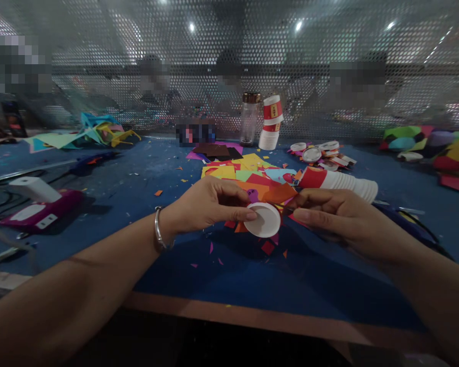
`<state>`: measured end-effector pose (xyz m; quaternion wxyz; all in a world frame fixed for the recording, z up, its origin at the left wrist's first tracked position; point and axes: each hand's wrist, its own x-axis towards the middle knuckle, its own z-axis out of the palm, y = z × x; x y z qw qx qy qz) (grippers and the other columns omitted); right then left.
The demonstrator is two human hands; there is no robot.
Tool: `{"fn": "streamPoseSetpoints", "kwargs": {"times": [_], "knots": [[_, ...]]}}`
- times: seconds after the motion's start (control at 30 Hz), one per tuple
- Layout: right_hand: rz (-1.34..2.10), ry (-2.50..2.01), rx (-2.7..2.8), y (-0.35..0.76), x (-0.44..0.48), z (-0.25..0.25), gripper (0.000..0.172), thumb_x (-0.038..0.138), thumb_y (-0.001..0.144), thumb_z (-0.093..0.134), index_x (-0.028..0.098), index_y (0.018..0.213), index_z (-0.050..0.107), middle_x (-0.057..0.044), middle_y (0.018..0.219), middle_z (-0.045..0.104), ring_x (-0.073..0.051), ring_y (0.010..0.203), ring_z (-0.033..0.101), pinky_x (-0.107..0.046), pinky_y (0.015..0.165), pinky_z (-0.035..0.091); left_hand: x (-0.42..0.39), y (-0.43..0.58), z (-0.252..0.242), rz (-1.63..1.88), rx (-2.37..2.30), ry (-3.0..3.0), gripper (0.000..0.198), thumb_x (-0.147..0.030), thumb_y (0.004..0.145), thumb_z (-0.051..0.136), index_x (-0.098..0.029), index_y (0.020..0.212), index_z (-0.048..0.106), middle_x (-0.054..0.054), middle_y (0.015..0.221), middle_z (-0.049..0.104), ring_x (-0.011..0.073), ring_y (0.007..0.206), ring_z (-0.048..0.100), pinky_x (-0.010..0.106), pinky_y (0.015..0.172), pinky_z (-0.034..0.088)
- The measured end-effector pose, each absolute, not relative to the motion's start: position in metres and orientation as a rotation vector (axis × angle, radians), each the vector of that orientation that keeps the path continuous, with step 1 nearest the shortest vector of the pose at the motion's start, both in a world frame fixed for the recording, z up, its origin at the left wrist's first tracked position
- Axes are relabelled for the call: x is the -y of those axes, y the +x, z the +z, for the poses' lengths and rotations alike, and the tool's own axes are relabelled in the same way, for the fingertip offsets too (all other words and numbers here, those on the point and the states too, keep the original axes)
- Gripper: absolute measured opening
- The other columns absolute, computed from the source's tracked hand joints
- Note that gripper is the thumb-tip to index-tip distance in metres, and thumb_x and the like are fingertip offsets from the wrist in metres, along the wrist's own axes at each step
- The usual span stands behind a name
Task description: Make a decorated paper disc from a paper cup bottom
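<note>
My left hand (229,206) is closed, thumb and fingers pinching the rim of a white round paper cup base (266,221). Purple paper (253,195) and orange paper (279,193) show around the base's far edge; whether they are attached to it I cannot tell. Close by on the right, my right hand (325,211) is closed in a pinch. A thin dark pointed thing (286,208) sticks out from its fingertips toward the base; its kind is unclear. Beneath and behind both hands lie coloured paper sheets (248,164), with small scraps (268,248) nearer me.
A stack of paper cups (352,184) lies behind my right hand; another stack (270,137) stands beside a glass bottle (248,122). Cut cup pieces (312,154) are heaped at back right. At left are a magenta power strip (61,211), a white plug (34,188) and cables.
</note>
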<state>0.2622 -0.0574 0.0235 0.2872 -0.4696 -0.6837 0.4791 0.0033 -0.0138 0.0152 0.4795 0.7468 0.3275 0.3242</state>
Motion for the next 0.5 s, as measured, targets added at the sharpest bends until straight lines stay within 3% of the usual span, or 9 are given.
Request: {"fn": "streamPoseSetpoints", "kwargs": {"times": [0.2, 0.5], "knots": [[1.265, -1.257, 1.821, 0.262, 0.058, 0.024, 0.053, 0.067, 0.085, 0.074, 0.016, 0.099, 0.073, 0.009, 0.052, 0.035, -0.006, 0.045, 0.022, -0.023, 0.04, 0.009, 0.015, 0.005, 0.015, 0.795, -0.781, 1.723, 0.01, -0.018, 0.072, 0.085, -0.015, 0.079, 0.078, -0.001, 0.073, 0.072, 0.0083, 0.067, 0.062, 0.019, 0.064, 0.051], [1.262, -1.252, 1.81, 0.261, 0.059, 0.026, 0.05, 0.067, 0.084, 0.075, 0.018, 0.088, 0.068, 0.01, 0.051, 0.036, -0.005, 0.043, 0.023, -0.023, 0.039, 0.01, 0.01, 0.004, 0.006, 0.926, -0.698, 1.627, 0.035, -0.019, 0.066, 0.091, -0.016, 0.086, 0.063, -0.003, 0.081, 0.069, 0.0087, 0.073, 0.065, 0.023, 0.071, 0.056]]}}
